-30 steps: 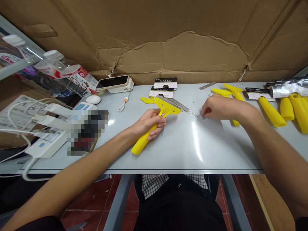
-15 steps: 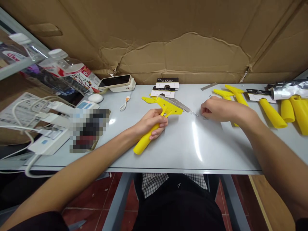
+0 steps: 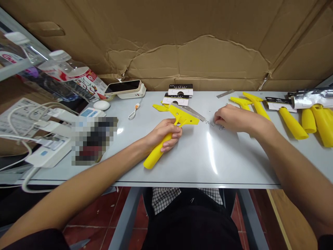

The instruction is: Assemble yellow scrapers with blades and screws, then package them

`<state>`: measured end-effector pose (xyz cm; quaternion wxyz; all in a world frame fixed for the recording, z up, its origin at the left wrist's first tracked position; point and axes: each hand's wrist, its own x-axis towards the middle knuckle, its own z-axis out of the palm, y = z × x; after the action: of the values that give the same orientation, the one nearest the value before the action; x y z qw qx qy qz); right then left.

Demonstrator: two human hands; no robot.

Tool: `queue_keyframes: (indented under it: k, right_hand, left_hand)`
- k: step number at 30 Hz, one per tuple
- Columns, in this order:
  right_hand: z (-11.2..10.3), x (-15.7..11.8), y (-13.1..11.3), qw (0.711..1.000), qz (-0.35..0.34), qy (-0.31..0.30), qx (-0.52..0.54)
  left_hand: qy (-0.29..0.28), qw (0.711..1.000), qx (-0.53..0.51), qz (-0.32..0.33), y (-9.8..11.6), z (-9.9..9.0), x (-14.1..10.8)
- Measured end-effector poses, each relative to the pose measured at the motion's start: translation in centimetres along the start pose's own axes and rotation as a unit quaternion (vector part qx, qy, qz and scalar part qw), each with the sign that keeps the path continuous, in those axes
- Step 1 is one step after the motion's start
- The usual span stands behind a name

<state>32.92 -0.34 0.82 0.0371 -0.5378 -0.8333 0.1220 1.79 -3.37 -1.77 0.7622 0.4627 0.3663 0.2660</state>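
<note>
Yellow plastic scraper-shaped tool with a flared head [image 3: 183, 115], in the bare left hand [image 3: 169, 134]; bare right hand [image 3: 230, 118] at small shiny metal fasteners [image 3: 209, 122].
From where I stand, left to right: white plastic power strip [image 3: 49, 152] with cables; white rounded mouse [image 3: 101, 105]; dark-screened phone [image 3: 123, 87] on a white block; the left hand, fingers wrapped round the tool's handle, head tilted up over the pale grey glossy table [image 3: 187, 166], left of the fasteners; flat grey metal strip [image 3: 197, 113], just beyond the head; the fasteners, loosely strewn; the right hand, fingertips bunched beside them, whether pinching one I cannot tell; yellow T-headed plastic handle [image 3: 261, 108], lying beyond that hand; yellow hollow handle with a black-and-white card [image 3: 293, 124], farther right.
</note>
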Motion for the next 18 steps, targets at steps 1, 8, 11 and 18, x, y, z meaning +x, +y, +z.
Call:
queue_keyframes:
  k: [1,8,11,18]
  right_hand:
    - [-0.1,0.1,0.1,1.000,0.008,-0.025,-0.006]
    - [-1.1,0.2,-0.8,0.996,0.022,-0.081,-0.009]
    - [-1.1,0.2,-1.2,0.997,0.009,-0.077,-0.013]
    - [-0.8,0.4,-1.1,0.998,-0.001,-0.064,-0.026]
  left_hand:
    - [0.002,1.000,0.000,0.003,0.0,0.0,0.0]
    - [-0.016,1.000,0.022,-0.002,0.1,-0.1,-0.3]
    - [-0.020,1.000,0.024,-0.002,0.2,-0.1,-0.4]
    - [-0.018,1.000,0.020,0.006,0.1,0.0,-0.2]
